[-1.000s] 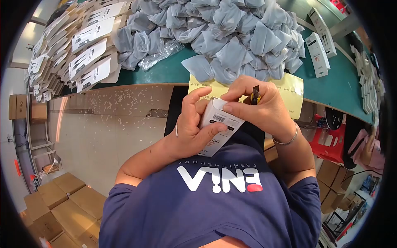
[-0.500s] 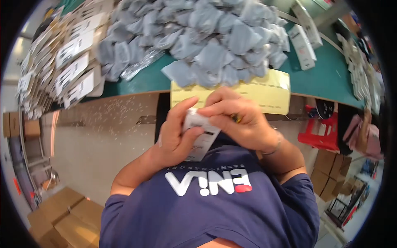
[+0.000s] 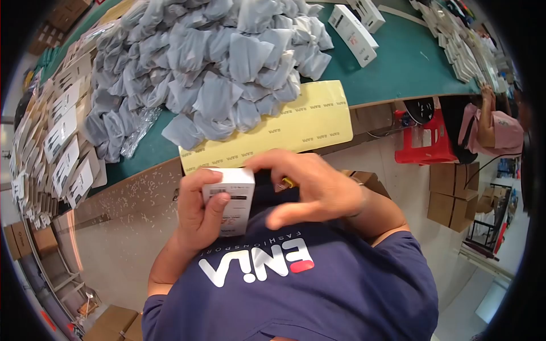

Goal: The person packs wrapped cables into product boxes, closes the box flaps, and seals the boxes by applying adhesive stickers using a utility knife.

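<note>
White box: the printed white box (image 3: pixel 241 200) sits in front of your chest, short of the counter (image 3: pixel 409 77) edge; it is off the counter, in your grasp.
Long axis: runs from your shirt out toward the counter, leaning only a little; the small end face points away from you, the printed broad face up at you.
Left hand: your left hand (image 3: pixel 199 211) pinches the box by its left side, thumb on the printed face, fingers round the far end.
Right hand: your right hand (image 3: pixel 310 190) stands on the box's right; thumb and forefinger are spread wide, the forefinger tip at the far right corner; whether it touches, you cannot tell from this view; the thumb is clear of the box.
Yellow tool: a small yellow piece (image 3: pixel 289 182) shows among your curled right fingers, which seem to hold it; most of it is hidden.
Nearer hand: the left, already in contact; the right is just beside.
Beyond: the yellow label sheet (image 3: pixel 310 116) overhangs the counter edge; grey pouches (image 3: pixel 213 96) heap over its far side.
</note>
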Motion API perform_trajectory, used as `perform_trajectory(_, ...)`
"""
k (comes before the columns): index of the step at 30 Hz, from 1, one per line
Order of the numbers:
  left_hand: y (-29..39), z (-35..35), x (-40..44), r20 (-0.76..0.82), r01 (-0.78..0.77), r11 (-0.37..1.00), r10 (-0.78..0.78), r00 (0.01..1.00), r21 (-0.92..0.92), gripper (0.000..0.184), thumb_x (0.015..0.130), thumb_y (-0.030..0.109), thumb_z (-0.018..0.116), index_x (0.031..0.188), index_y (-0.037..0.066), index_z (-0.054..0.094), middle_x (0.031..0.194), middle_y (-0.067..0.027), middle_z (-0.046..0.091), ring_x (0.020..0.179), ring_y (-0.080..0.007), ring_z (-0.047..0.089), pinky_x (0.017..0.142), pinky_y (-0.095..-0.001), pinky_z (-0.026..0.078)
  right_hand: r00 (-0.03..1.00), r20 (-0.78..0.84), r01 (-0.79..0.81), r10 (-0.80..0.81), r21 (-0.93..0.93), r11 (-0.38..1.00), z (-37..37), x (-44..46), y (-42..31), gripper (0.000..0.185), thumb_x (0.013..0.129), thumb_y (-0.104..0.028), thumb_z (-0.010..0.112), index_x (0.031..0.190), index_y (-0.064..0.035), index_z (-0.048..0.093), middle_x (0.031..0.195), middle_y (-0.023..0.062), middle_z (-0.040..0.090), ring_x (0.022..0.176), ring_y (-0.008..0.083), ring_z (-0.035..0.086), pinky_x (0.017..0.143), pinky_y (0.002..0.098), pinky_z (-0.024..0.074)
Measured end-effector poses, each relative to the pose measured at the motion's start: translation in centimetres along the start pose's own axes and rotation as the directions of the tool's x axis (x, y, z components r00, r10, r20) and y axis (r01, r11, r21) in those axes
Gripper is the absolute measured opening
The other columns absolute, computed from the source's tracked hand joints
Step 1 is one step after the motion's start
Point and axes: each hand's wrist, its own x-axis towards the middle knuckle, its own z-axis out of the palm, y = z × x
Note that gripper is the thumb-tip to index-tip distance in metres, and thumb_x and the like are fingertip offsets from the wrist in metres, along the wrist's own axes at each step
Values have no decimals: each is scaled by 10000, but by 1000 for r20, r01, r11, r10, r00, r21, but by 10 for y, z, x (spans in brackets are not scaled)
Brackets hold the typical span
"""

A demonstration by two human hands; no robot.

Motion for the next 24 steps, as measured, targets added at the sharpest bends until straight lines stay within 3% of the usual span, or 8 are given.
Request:
perform_trajectory(1, 3, 1, 5, -9, -5, 1000, 5, 1000, 27, 326, 935, 27, 547, 1241, 17, 434, 1128, -114, 547, 884, -184, 534, 764, -269, 447, 995, -25, -96, 99, 98, 991, -10, -14, 7, 534, 830, -290, 698, 1237, 13, 532, 1117, 123, 617, 852, 178, 531, 770, 281, 447)
perform_trajectory(3, 8, 2, 15, -29, -14, 996, 17, 999, 89, 303, 925, 18, 556, 1208, 21, 448, 1101, -113, 553, 868, -188, 536, 756, -271, 446, 949, -147, -219, 278, 324, 920, -41, -33, 15, 361, 881, -266, 597, 1106, 15, 570, 1063, 109, 621, 861, 158, 504, 767, 264, 421)
perform_trajectory(5, 8, 7, 33, 140, -89, 986, 69, 988, 142, 296, 898, -2, 574, 1180, 16, 484, 1052, -137, 571, 845, -206, 537, 749, -277, 449, 889, -433, -159, 151, 18, 987, -77, -42, 26, 184, 908, -147, 515, 996, 3, 575, 996, 97, 620, 824, 137, 488, 725, 246, 401)
perform_trajectory(6, 14, 15, 46, 228, -82, 986, 46, 973, 147, 286, 864, 4, 619, 1133, 30, 523, 1013, -147, 582, 901, -278, 569, 786, -338, 465, 839, -519, -282, 163, -158, 946, -93, -43, 27, 105, 913, -69, 508, 886, 4, 579, 946, 71, 613, 766, 124, 483, 683, 237, 390)
perform_trajectory(7, 14, 32, 66, 331, -233, 952, 158, 930, 200, 285, 856, 19, 634, 1121, 41, 531, 1009, -144, 583, 962, -324, 573, 845, -379, 459, 827, -560, -298, 46, -368, 881, -112, -39, 37, 80, 893, -53, 545, 851, 1, 589, 935, 59, 612, 735, 128, 480, 660, 232, 385)
perform_trajectory(8, 13, 53, 87, 440, -383, 894, 255, 861, 231, 283, 849, 34, 649, 1109, 53, 539, 1005, -141, 584, 1023, -370, 578, 904, -420, 453, 814, -576, -319, -78, -555, 768, -129, -38, 47, 67, 872, -36, 582, 817, -2, 599, 924, 46, 611, 703, 131, 478, 637, 227, 380)
perform_trajectory(13, -13, 97, 126, 513, -487, 778, 253, 821, 397, 267, 844, 49, 656, 1080, 70, 532, 964, -147, 577, 1141, -448, 537, 1048, -555, 349, 832, -502, -269, -238, -739, 617, -147, -31, 73, 76, 808, -28, 665, 762, -3, 610, 910, 30, 608, 670, 149, 474, 601, 244, 380)
perform_trajectory(24, -25, 102, 132, 488, -407, 833, 196, 850, 374, 266, 852, 38, 646, 1085, 59, 519, 958, -162, 568, 1132, -464, 538, 1036, -583, 341, 873, -431, -154, -227, -687, 710, -158, -35, 89, 73, 762, -14, 703, 758, -16, 630, 866, 19, 580, 673, 146, 475, 587, 263, 380)
